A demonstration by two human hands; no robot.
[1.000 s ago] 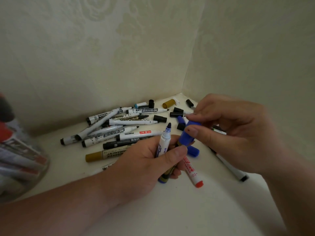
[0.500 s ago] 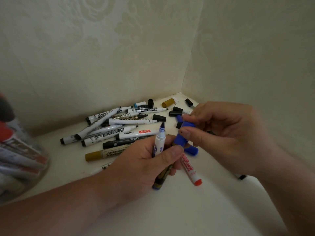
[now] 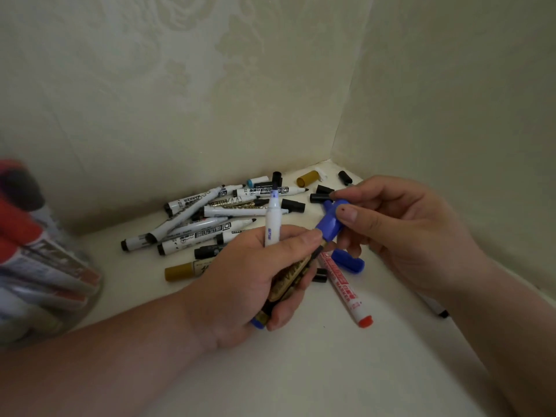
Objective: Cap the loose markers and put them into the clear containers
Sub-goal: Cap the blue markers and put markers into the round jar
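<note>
Head view, left hand: the left hand (image 3: 255, 281) serves as landmark. Its fingers curl round two pens at once: a white-barrelled marker (image 3: 273, 228) with a bare blue tip, standing upright, and a dark marker (image 3: 290, 281) with gold lettering and a blue tail end, slanting up to the right.
Right hand: the right hand (image 3: 415, 236), just right of the left hand, pinches a blue plastic cap (image 3: 330, 225) between thumb and forefinger.
Key relation: the cap's long axis runs in line with the dark marker, its lower end touching the left forefinger; whether it is seated I cannot tell. The bare blue tip stands up-left of the cap, near it, so the right hand is the nearer one to it.
Spare cap: a second blue cap (image 3: 349, 261) lies on the pale surface (image 3: 331, 371) just right of the left hand.
Loose markers: a pile of white and black markers (image 3: 204, 227) lies behind the left hand; a red-ended white marker (image 3: 346, 287) lies beside it on the right.
Writing: "MARKER" on one pile barrel and on the red-ended pen; what looks like "WHITEBOARD", upside down, in the pile.
Container: a clear round container (image 3: 69, 320) sits well left of the left hand, blurred — red-capped markers are inside.
</note>
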